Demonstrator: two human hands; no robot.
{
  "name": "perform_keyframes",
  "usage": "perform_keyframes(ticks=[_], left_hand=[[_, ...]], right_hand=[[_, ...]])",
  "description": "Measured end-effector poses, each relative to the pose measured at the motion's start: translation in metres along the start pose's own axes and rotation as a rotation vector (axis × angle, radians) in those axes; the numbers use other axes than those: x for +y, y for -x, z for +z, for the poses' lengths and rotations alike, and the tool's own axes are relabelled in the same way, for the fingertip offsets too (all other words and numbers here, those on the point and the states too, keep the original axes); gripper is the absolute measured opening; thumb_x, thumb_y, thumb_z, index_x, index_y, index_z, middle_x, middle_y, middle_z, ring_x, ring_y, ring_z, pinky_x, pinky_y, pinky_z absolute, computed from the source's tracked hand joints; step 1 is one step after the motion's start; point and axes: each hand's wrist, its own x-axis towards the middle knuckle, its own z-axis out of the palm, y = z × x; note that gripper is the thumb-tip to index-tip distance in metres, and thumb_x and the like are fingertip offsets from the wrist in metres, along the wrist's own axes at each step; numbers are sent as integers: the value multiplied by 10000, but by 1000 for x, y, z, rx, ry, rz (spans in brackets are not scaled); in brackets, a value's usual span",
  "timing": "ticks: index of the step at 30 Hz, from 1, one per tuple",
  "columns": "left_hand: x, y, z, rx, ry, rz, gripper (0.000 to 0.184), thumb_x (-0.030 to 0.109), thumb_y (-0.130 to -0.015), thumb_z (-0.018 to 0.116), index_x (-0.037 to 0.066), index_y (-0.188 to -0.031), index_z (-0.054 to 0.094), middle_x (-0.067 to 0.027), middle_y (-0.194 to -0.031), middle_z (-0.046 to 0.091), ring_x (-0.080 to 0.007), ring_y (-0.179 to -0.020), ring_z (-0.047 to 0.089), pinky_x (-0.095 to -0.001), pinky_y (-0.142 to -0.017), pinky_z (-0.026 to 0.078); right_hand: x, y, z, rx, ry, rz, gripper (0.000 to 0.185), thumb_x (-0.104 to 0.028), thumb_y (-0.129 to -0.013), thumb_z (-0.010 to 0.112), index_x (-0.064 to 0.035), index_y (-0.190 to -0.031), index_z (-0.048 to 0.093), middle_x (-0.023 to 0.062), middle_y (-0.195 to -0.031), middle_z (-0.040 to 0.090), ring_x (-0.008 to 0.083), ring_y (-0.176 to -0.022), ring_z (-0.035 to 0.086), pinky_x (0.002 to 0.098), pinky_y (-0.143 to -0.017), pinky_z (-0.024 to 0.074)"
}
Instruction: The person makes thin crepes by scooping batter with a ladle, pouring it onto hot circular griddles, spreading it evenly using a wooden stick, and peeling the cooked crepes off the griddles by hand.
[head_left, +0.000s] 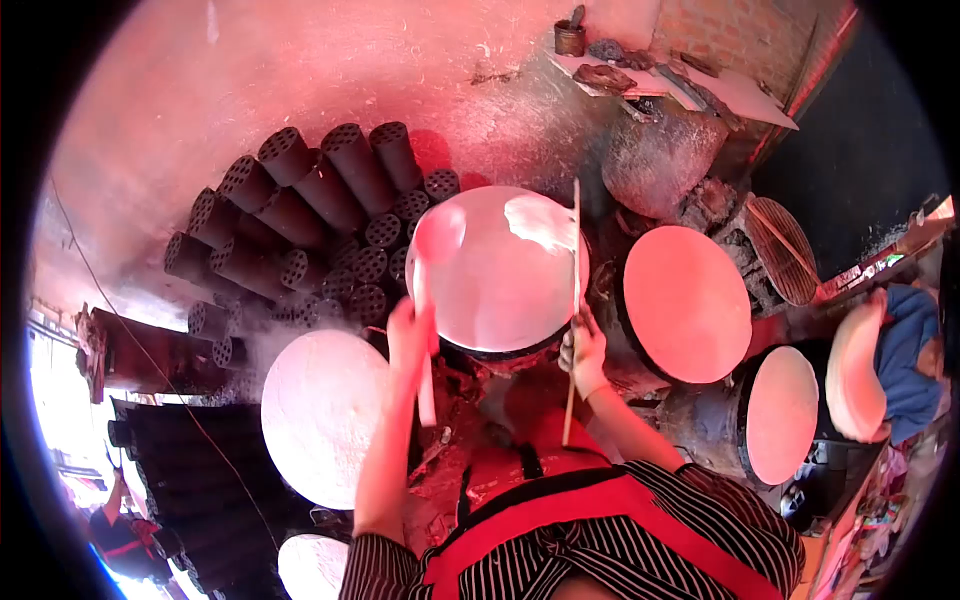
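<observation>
From the head view: the ladle (438, 240) is clamped by the left hand (407, 338), its bowl at ten o'clock over the griddle (500, 305); the slim stick (577, 225) is clasped by the right hand (584, 350), towards three o'clock. Both are judged light and stiff (the stick snappable, perhaps), best held mid-shaft.

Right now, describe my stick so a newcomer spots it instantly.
Find the round griddle in the middle. At its right rim, the right hand holds the thin stick. Unlike the ladle in the left hand, it has no round head.
</observation>
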Motion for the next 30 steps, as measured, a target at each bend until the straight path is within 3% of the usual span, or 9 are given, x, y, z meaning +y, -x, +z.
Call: perform_keyframes(ticks=[4, 9, 12, 13, 15, 19, 25, 27, 30], left_hand=[[-45, 94, -9, 10, 543, -412, 161, 135, -927, 511, 135, -816, 395, 66, -586, 345, -26, -422, 309, -188, -343, 238], [-40, 155, -10, 90, 833, -471, 221, 173, -917, 546, 133, -737, 425, 73, -555, 333, -33, -396, 274, -198, -348, 211], [-54, 161, -11, 190, 757, -495, 205, 182, -886, 595, 116, -748, 459, 50, -569, 379, -52, -426, 331, -214, -381, 281], [-58, 162, -13, 223, 724, -503, 205, 181, -880, 604, 113, -749, 461, 44, -574, 391, -57, -435, 347, -217, -390, 297], [-64, 168, -19, 260, 711, -538, 162, 163, -858, 628, 95, -787, 499, 26, -616, 439, -70, -486, 401, -221, -418, 332], [-61, 185, -22, 337, 609, -576, 103, 136, -845, 625, 77, -865, 543, 23, -663, 471, -64, -519, 417, -213, -429, 337], [-58, 196, -8, 423, 641, -540, 118, 145, -828, 629, 64, -802, 548, 8, -647, 487, -89, -521, 436, -237, -445, 359], [-55, 200, 0, 452, 600, -531, 136, 158, -818, 631, 64, -766, 547, 1, -641, 500, -97, -531, 450, -249, -471, 373], [-71, 205, 6, 494, 516, -547, 151, 174, -804, 628, 71, -732, 544, -10, -639, 524, -101, -555, 477, -245, -530, 390]], right_hand=[[34, -2, 45, -26, 49, -29, 220, -205, -920, 486, -228, -1137, 517, -48, -532, 364, 89, -336, 313, 251, -315, 223], [27, -57, 77, -178, 280, 111, 170, -273, -925, 490, -254, -1090, 531, -51, -530, 365, 87, -352, 332, 256, -319, 234], [-9, -49, 43, -298, 385, 330, 186, -344, -934, 474, -286, -1099, 539, -52, -518, 370, 85, -337, 298, 260, -312, 222], [-21, -25, 30, -324, 300, 251, 222, -232, -927, 491, -222, -1129, 581, -52, -504, 360, 78, -349, 312, 250, -311, 200], [-26, -3, 11, -140, 266, 141, 381, -213, -927, 485, -318, -1293, 496, -53, -501, 348, 74, -333, 294, 249, -299, 196], [-14, -10, 8, -60, 296, 31, 405, -190, -931, 466, -276, -1327, 474, -56, -497, 331, 81, -325, 280, 260, -303, 208], [-24, -12, 44, -387, 531, 208, 82, -215, -938, 461, -156, -886, 484, -72, -534, 319, 60, -366, 290, 252, -337, 211], [-47, -3, 22, -537, 524, 240, 272, -229, -949, 470, -222, -1215, 529, -73, -509, 318, 61, -356, 277, 249, -327, 201], [-88, -23, -15, -456, 587, 333, 369, -218, -954, 457, -264, -1320, 470, -57, -502, 346, 75, -341, 281, 258, -310, 188]])
